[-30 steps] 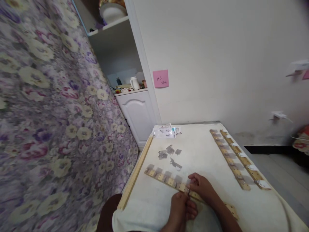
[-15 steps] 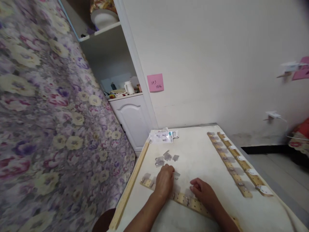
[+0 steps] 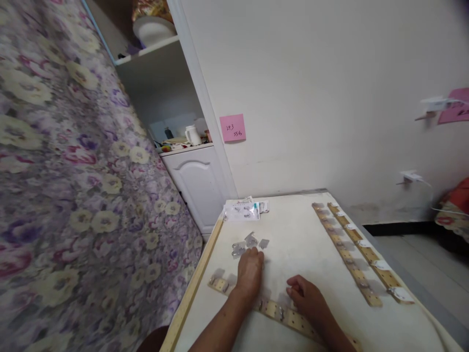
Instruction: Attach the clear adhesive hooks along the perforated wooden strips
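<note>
My left hand [image 3: 250, 270] is on the table with its fingers bent down and together. A small grey square piece peeks out at its fingertips, mostly hidden. Just beyond lie several loose small grey squares [image 3: 251, 240], some with shiny metal parts. A pale wooden strip with holes [image 3: 289, 318] runs under both forearms, with small metal pieces standing along it. To the right, my right hand [image 3: 303, 292] hovers over this strip, fingers curled in and thumb close to the forefinger. Nothing shows between them.
Two more wooden strips [image 3: 346, 256] with metal pieces and white round tags lie at the table's right. Clear packets [image 3: 242, 211] lie at the back left. A wooden bar [image 3: 194, 288] lines the left edge. A floral curtain [image 3: 91, 195] hangs beside the table; a wall stands behind.
The view has shifted slightly. Less of the grey square piece shows beside my left hand's fingertips. My right hand has hardly moved.
</note>
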{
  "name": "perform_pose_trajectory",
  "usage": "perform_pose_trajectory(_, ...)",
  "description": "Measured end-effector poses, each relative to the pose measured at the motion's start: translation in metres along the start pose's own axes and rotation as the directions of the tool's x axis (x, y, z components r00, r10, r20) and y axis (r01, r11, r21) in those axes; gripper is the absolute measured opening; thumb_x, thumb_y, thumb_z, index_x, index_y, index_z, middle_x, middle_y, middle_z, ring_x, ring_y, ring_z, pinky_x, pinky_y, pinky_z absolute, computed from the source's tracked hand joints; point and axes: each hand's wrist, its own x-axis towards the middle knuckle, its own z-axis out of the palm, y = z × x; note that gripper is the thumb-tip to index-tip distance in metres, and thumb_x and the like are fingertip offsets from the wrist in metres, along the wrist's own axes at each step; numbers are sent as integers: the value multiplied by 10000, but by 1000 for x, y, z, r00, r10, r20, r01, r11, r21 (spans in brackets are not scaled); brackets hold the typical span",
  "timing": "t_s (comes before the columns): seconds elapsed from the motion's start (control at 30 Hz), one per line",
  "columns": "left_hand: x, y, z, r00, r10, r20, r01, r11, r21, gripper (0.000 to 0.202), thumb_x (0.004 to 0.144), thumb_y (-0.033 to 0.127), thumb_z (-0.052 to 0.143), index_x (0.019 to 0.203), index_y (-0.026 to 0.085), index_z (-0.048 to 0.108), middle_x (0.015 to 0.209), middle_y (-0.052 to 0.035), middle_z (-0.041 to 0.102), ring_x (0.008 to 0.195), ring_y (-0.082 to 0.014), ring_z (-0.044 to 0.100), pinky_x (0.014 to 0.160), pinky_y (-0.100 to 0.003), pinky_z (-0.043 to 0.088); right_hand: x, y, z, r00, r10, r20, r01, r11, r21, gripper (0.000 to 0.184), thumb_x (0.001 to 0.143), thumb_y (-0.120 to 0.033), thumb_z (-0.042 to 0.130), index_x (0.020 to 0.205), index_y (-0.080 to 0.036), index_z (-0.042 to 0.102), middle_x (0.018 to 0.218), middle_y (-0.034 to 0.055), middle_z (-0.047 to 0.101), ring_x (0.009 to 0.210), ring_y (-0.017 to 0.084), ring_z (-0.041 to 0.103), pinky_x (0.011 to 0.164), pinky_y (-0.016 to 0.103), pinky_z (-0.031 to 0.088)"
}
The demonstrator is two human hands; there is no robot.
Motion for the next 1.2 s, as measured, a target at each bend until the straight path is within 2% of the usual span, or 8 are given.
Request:
perform_pose_trajectory(0.1, 1, -2, -3, 993, -50, -109, 27, 979, -202, 170, 796, 148, 424, 730, 177, 578, 822, -41, 605, 851, -190, 526, 784, -296, 347, -1, 0, 1, 1000, -16, -13, 16, 999, 47, 224, 735, -363, 491, 862, -208, 591, 680, -8, 631, 611, 152, 596, 585, 250, 446)
perform_pose_trajectory(0.2, 1, -4, -2, 985, -115, -131, 48, 901, -431, 106, 745, 200, 469, 678, 192, 551, 707, 8, 583, 739, -156, 527, 691, -251, 360, -2, -1, 1, 1000, -1, -19, 4, 989, 148, 244, 734, -370, 463, 869, -198, 573, 688, -5, 603, 591, 149, 588, 540, 247, 453)
perform_pose_trajectory(0.3, -2, -2, 1, 986, -158, -59, 84, 764, -639, 81, 685, 247, 502, 633, 191, 532, 616, 30, 563, 633, -132, 511, 612, -230, 354, -5, -7, -4, 999, 8, -39, 2, 971, 239, 258, 737, -379, 449, 878, -197, 566, 692, -5, 589, 579, 145, 574, 494, 238, 444)
perform_pose_trajectory(0.47, -21, 19, 5, 978, -148, 144, 198, 467, -862, 138, 662, 306, 532, 696, 172, 524, 660, 2, 626, 505, -84, 487, 496, -207, 312, -12, -27, -22, 995, -15, -98, 52, 918, 393, 285, 729, -401, 520, 902, -185, 585, 714, 5, 617, 589, 139, 570, 505, 237, 447)
perform_pose_trajectory(0.57, -37, 33, 8, 964, -133, 228, 259, 308, -915, 174, 662, 327, 569, 701, 172, 500, 609, 13, 607, 483, -72, 490, 480, -193, 313, -18, -38, -31, 996, -29, -83, 67, 862, 503, 310, 726, -445, 577, 883, -177, 592, 728, 9, 626, 571, 125, 569, 487, 227, 445)
perform_pose_trajectory(0.7, -53, 43, 11, 954, -142, 265, 286, 160, -945, 210, 648, 321, 629, 699, 171, 492, 584, 38, 580, 508, -69, 529, 492, -178, 342, -24, -47, -35, 999, 8, 49, -36, 802, 596, 390, 740, -566, 573, 782, -178, 569, 688, 2, 621, 503, 97, 549, 447, 210, 431)
perform_pose_trajectory(1.03, -71, 48, 9, 942, -181, 283, 279, -48, -959, 239, 679, 328, 680, 684, 150, 521, 628, 0, 640, 557, -85, 602, 514, -168, 416, -29, -53, -35, 986, -96, 136, -3, 806, 592, 380, 653, -485, 703, 837, -174, 585, 648, -24, 581, 570, 103, 544, 507, 221, 453)
perform_pose_trajectory(1.2, -77, 55, 10, 932, -211, 295, 272, -133, -953, 195, 702, 269, 675, 672, 149, 524, 601, -4, 635, 537, -87, 610, 494, -158, 429, -28, -50, -36, 984, -131, 117, 31, 784, 620, 372, 627, -449, 732, 834, -175, 587, 673, -17, 590, 563, 98, 529, 509, 226, 442)
